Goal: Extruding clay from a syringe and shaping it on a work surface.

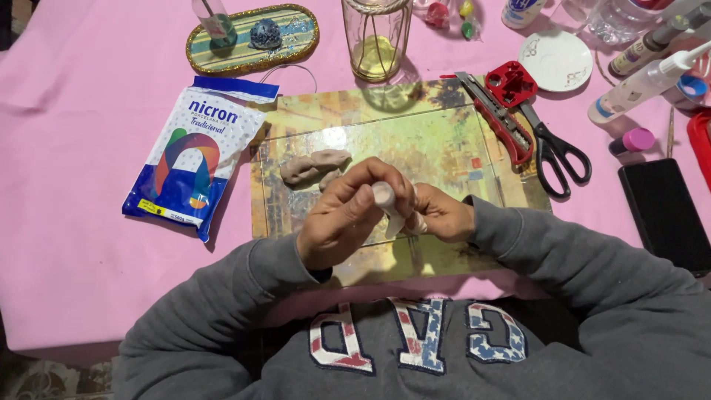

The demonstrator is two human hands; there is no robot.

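— Clay piece (386, 198), where is it?
— Pinched between both hands, left hand (348, 218) and right hand (443, 215) closed on it, above the glossy board (444, 148); blue-white pouch (194, 159) lies left on the pink counter (74, 185).

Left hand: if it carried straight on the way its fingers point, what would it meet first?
Likely the right hand: the left hand points at it, both pinching a pale clay piece; depth unclear.

A single head-worn camera looks steeply down from above the person's chest. It sits close over the pink-covered table (67, 244), facing its far edge.
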